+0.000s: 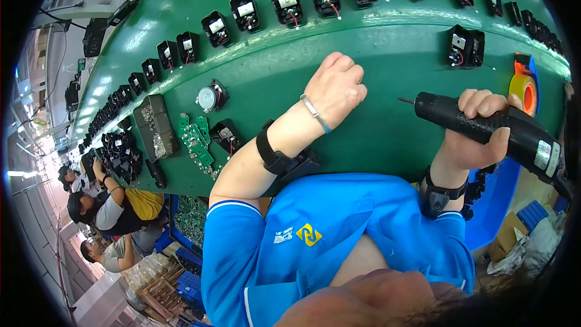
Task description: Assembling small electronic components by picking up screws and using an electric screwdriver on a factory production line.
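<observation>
My right hand (478, 127) is wrapped round a black electric screwdriver (490, 124), its thin bit pointing left over the green bench (387, 79). My left hand (336, 88) is raised in front of me with its fingers curled closed; whether anything small is inside is hidden. Off to its left lie a round speaker (210, 98), a cluster of green circuit boards (196, 142) and a black housing (226, 136) with parts inside. Beyond the screwdriver, a pair of black housings (465, 46) with red wires sits at the right.
A long row of black housings (287, 5) curves along the far strip. A tray of screws (158, 127) and a pile of black parts (124, 154) stand left. At right are a tape dispenser (525, 85) and a blue bin (499, 206). Several people (115, 206) work at left.
</observation>
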Demonstrator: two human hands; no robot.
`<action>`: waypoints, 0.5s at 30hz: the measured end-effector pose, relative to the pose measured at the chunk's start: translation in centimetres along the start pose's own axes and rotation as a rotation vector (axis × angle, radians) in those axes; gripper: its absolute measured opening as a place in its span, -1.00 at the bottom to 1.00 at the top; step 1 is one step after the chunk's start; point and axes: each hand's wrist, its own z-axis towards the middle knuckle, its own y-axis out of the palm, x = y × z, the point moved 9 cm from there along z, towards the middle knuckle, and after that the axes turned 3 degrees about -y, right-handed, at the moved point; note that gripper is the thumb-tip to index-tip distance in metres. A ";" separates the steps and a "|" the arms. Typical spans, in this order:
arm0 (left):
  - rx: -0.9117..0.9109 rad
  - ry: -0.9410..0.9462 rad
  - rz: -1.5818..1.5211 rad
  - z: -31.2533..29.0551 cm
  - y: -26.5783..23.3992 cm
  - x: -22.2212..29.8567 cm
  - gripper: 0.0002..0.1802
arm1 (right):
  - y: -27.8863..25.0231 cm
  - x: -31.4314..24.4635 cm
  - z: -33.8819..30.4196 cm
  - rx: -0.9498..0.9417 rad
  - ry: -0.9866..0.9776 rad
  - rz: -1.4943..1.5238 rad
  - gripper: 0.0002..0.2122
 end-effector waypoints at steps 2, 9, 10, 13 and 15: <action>0.068 0.041 0.040 -0.1 -0.4 0.2 -0.96 | -0.2 -0.4 -0.1 0.014 -0.013 0.003 -0.62; 0.215 -0.326 -0.599 0.6 -2.6 -1.8 -0.89 | -1.6 -3.3 1.2 0.013 -0.102 0.066 -0.60; 0.150 -0.589 -0.972 0.0 -1.0 -3.0 -0.87 | -1.5 -3.5 1.5 0.040 -0.103 0.139 -0.59; 0.208 -0.555 -1.733 0.8 0.7 -2.1 -0.81 | -1.4 -4.2 2.3 0.107 -0.126 0.298 -0.56; 0.191 -0.537 -1.855 1.3 1.1 -1.6 -0.76 | -1.3 -4.2 2.5 0.129 -0.133 0.338 -0.55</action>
